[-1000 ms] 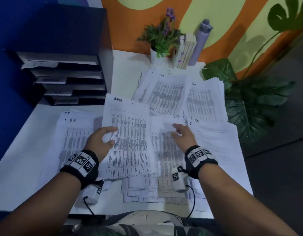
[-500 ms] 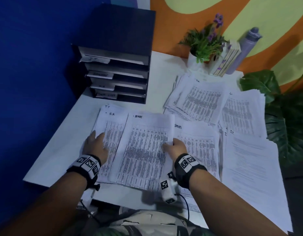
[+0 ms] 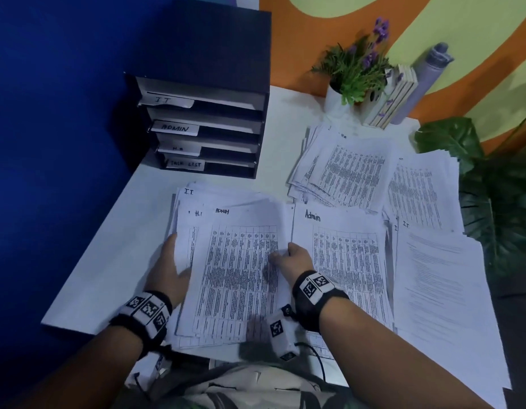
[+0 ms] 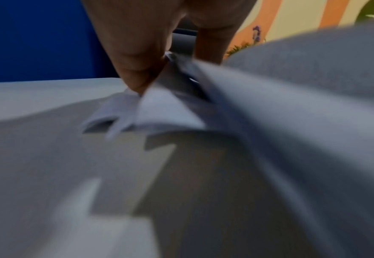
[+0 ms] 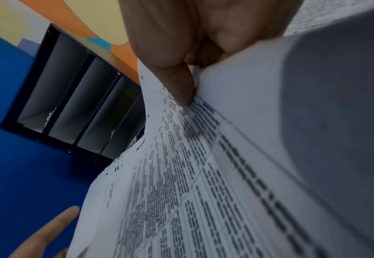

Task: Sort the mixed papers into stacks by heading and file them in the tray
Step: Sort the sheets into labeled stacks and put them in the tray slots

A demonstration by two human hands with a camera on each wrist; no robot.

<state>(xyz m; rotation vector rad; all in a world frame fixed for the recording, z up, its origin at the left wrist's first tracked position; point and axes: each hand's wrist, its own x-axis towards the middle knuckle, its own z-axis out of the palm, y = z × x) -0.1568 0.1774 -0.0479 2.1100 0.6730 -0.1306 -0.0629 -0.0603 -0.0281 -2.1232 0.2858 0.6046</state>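
Note:
A printed sheet headed ADMIN lies on top of the near-left stack, over sheets headed H.R and I.T. My right hand pinches this sheet's right edge, thumb on top, and the edge is raised off the pile. My left hand grips the stack's left edge, with the paper edges between finger and thumb. The dark tray stands at the back left, its slots labelled IT, ADMIN, H.R and TASK LIST. In the right wrist view the tray shows behind the sheet.
Right of my hands lies a pile headed Admin, then a text-only pile. Two more piles lie behind. A potted plant, books and a bottle stand at the back; big leaves overhang the right edge.
The ADMIN sheet has shifted left onto the near-left stack. My right hand came over and took its right edge. My left hand slid to the stack's left edge.

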